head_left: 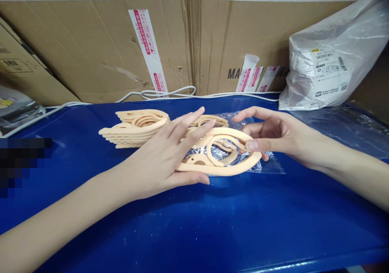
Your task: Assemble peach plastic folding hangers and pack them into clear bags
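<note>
A peach plastic folding hanger [225,165] is held just above the blue table [194,224], at the middle. My left hand [170,159] grips its left end, thumb under the edge and fingers stretched over the top. My right hand [267,135] pinches its right end between thumb and fingers. Under the hanger lies a clear plastic bag [267,165], with another peach hanger [212,121] behind it. A stack of several folded peach hangers [133,127] rests to the left, just beyond my left fingers.
Large cardboard boxes [188,46] with red and white tape wall off the back. A white cable [170,92] runs along their foot. A grey plastic parcel bag [331,58] sits at the back right. At the far left lies a dark wrapped item [15,107].
</note>
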{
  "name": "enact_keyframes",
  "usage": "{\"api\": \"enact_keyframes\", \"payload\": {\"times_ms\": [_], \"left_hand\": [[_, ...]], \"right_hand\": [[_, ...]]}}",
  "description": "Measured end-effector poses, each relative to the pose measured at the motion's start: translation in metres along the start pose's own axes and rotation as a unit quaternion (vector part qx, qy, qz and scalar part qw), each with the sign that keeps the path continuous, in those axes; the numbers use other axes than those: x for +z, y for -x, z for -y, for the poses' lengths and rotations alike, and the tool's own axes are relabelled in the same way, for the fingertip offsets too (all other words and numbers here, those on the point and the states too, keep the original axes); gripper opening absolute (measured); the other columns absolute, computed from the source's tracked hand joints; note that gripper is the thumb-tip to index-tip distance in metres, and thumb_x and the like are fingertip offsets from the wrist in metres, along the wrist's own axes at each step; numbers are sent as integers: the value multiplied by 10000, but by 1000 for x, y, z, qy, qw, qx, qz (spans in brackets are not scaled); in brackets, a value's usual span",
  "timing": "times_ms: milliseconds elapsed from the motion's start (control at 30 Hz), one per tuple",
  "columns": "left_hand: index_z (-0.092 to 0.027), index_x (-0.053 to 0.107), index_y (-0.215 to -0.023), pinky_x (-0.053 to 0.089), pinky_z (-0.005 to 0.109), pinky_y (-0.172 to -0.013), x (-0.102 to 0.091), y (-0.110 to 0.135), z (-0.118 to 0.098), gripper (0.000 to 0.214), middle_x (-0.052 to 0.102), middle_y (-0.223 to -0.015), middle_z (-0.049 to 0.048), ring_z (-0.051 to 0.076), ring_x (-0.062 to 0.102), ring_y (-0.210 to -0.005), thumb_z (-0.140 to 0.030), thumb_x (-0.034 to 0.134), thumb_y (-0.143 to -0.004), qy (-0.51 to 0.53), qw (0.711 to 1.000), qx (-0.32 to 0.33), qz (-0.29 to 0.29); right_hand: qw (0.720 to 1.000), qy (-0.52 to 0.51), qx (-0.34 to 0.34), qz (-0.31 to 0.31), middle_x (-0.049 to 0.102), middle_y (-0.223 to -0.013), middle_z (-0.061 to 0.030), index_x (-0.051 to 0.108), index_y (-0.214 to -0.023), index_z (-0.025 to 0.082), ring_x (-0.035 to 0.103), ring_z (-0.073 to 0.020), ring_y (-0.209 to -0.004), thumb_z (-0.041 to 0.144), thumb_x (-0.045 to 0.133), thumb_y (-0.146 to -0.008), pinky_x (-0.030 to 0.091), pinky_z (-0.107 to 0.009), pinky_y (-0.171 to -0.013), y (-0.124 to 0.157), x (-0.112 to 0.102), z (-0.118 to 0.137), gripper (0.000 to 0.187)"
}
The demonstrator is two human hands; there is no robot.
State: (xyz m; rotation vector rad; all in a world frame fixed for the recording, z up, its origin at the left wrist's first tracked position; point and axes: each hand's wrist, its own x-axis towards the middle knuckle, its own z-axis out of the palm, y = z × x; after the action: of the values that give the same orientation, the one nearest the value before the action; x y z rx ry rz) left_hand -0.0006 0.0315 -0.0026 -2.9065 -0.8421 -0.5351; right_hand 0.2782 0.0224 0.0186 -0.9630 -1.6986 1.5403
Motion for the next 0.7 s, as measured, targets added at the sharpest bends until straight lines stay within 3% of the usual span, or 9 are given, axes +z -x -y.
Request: {"api": "enact_keyframes", "payload": {"times_ms": [133, 367, 600, 700], "left_hand": [[-161, 200, -1563, 286, 554, -1169, 0, -1, -2, 940, 186, -1627, 190, 365, 257, -1464, -748, 458, -876, -14, 1000, -1, -4], [-79, 369, -1464, 388, 377, -1090, -10, -3, -10, 768, 535, -1395, 170, 270, 492, -1285, -615, 517, -933, -73, 994, 40, -76], [-58, 387, -1451, 437, 414, -1016, -10, -2, -13, 779, 591, -1312, 186, 298, 558, -1179, -620, 517, -927, -115, 987, 48, -96], [-35, 405, -1439, 445, 425, -1000, -9, -2, -14, 774, 600, -1288, 197, 307, 573, -1144, -605, 527, -928, -119, 986, 49, -103]], "right_hand": [[1000, -6, 3, -5, 664, -750, 43, 543, -1129, 200, 540, -41, -565, 244, 789, -793, 463, -133, -458, 0, 0, -1, 418], [999, 21, -6, -27, 687, -803, 13, 554, -1140, 201, 560, -60, -596, 278, 804, -775, 459, -149, -454, -2, -1, -3, 449], [996, 79, -30, -27, 677, -816, 2, 556, -1199, 218, 574, -90, -602, 351, 775, -800, 450, -197, -450, -1, -1, 0, 474], [990, 126, -55, -40, 682, -897, -24, 537, -1244, 230, 636, -137, -715, 386, 760, -810, 507, -238, -528, 2, 0, 0, 512]]}}
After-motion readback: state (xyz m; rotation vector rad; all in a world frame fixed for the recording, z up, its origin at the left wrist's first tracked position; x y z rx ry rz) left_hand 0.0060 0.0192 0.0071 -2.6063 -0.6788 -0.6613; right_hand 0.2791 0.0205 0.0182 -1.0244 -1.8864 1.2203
